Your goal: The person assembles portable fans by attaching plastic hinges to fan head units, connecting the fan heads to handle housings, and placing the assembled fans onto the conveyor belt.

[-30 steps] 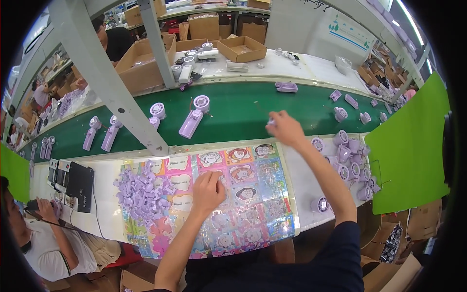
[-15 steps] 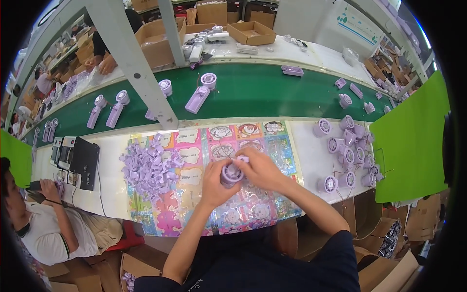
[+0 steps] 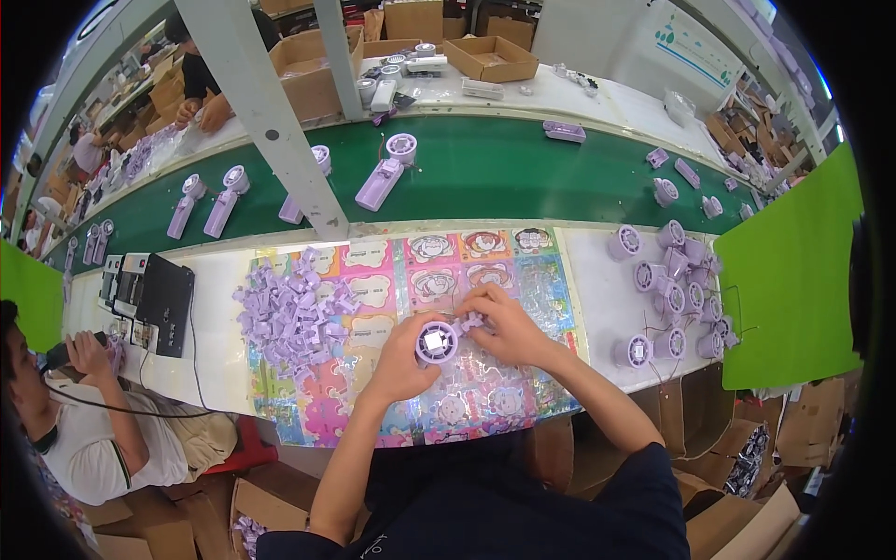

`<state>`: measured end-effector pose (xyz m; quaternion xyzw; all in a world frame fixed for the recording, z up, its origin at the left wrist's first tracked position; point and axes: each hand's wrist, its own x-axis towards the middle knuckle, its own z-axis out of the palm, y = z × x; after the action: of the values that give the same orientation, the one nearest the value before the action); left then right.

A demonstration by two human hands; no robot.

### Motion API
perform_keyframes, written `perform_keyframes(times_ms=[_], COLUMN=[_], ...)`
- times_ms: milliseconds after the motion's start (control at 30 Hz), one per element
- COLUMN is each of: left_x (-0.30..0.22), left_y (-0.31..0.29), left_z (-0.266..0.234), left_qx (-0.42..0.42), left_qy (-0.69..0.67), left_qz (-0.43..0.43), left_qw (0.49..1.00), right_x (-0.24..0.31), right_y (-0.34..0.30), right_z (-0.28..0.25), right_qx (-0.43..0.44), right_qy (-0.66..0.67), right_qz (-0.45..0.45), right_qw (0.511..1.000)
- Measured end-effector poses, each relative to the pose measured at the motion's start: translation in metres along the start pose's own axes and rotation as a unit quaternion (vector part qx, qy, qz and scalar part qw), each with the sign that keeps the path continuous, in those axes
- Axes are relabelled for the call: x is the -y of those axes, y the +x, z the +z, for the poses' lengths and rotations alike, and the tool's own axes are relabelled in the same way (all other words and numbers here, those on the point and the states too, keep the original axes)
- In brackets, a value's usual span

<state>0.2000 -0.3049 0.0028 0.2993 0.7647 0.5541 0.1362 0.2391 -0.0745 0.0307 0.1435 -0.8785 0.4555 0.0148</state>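
My left hand (image 3: 401, 362) is closed around a round lilac fan head (image 3: 436, 343), its ribbed face turned up with a pale square at the middle. At its right edge my right hand (image 3: 507, 329) pinches a small lilac plastic piece (image 3: 469, 323). The piece is at or against the fan head's rim; whether they are joined I cannot tell. Both hands are over a colourful printed sheet (image 3: 546, 373). To their left lies a heap of small lilac plastic parts (image 3: 294, 315). Several more fan heads (image 3: 674, 299), some with thin wires, stand in a group at the right.
Beyond the table runs a green conveyor belt (image 3: 485, 177) carrying lilac fan bodies (image 3: 381, 179). A metal post (image 3: 280, 131) rises at its near side. Black devices (image 3: 154, 303) with cords stand at left, near a seated person (image 3: 103, 429). A bright green panel (image 3: 793, 280) borders the right.
The fan head has turned so its face with the pale square shows upward. My right hand has shifted slightly right and down with the small piece. The view has moved slightly.
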Motion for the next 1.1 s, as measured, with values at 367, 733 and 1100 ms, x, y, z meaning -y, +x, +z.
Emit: perform_keyframes(times_ms=[367, 733, 1100], left_x=[0.000, 0.008, 0.013], left_y=[0.004, 0.003, 0.001], left_z=[0.001, 0.009, 0.010], left_qx=[0.013, -0.012, -0.022], left_qy=[0.018, -0.015, -0.049], left_qz=[0.014, 0.028, 0.030], left_qw=[1.000, 0.999, 0.998], right_x=[-0.005, -0.011, -0.016], right_y=[-0.003, -0.011, -0.012], right_z=[-0.003, 0.015, 0.024], right_qx=[0.034, 0.000, -0.004], right_qy=[0.104, 0.138, 0.316], right_qz=[0.002, -0.003, 0.084], right_qw=[0.994, 0.990, 0.945])
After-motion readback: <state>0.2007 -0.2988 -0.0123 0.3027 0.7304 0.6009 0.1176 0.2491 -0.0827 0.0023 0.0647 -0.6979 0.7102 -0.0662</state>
